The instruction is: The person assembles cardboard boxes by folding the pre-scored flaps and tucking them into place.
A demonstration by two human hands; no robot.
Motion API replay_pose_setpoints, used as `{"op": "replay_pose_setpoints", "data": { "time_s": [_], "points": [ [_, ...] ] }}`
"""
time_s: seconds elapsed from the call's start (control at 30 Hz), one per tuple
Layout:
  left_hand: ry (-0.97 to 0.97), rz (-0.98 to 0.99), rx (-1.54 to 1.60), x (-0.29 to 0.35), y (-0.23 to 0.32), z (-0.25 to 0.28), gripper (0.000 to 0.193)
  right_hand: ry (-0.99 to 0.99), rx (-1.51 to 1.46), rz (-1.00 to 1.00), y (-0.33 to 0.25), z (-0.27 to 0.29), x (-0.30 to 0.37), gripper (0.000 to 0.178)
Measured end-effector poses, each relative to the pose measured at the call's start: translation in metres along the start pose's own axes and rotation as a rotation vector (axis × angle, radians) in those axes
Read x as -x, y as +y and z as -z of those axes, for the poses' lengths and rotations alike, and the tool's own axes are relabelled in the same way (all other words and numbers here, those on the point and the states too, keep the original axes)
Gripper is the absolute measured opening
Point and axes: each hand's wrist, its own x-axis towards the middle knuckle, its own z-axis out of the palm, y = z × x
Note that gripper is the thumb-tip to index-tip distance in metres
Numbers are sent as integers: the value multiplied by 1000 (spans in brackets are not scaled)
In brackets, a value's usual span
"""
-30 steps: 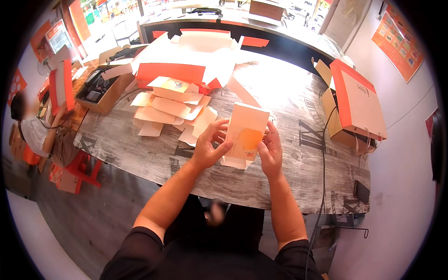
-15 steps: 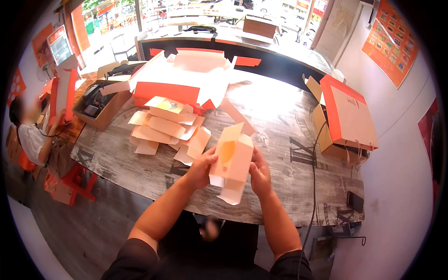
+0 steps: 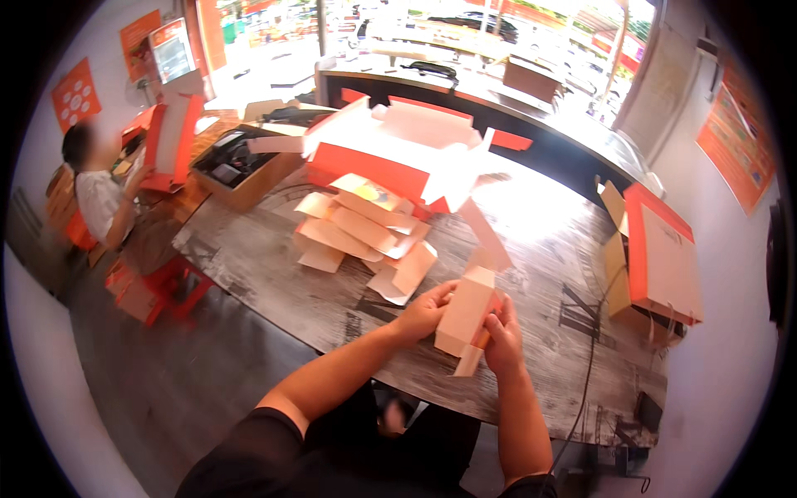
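Turned since the earlier frame, the small carton point(image 3: 465, 315) shows a plain pale side, orange peeking out at its right, flaps jutting from both ends; left hand point(image 3: 425, 314) and right hand point(image 3: 503, 339) grasp it between them, near the front edge of the table point(image 3: 554, 353)

Large dark Roman numerals point(image 3: 579, 309) are printed on the wood-grain table point(image 3: 540, 365), one right of the frame's centre, others toward the left end and the lower right corner. The orange poster point(image 3: 741, 137) at the upper right carries small markings too blurred to read. The orange sign point(image 3: 76, 95) at the upper left bears pale round dots. A mark on the red-edged gift box point(image 3: 668, 266) at the right is too faint to read.
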Motion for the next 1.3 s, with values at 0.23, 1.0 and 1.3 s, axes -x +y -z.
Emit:
{"op": "replay_pose_setpoints", "data": {
  "time_s": [0.23,1.0,1.3],
  "points": [
    [114,-112,-55,0,-1,5,55,190,-192,-47,-8,-5,0,64],
    [67,-250,-336,4,-8,2,32,0,559,403,8,4,-3,38],
    [157,-255,-364,8,6,-11,29,-21,428,336,12,2,0,24]
  ]
}}
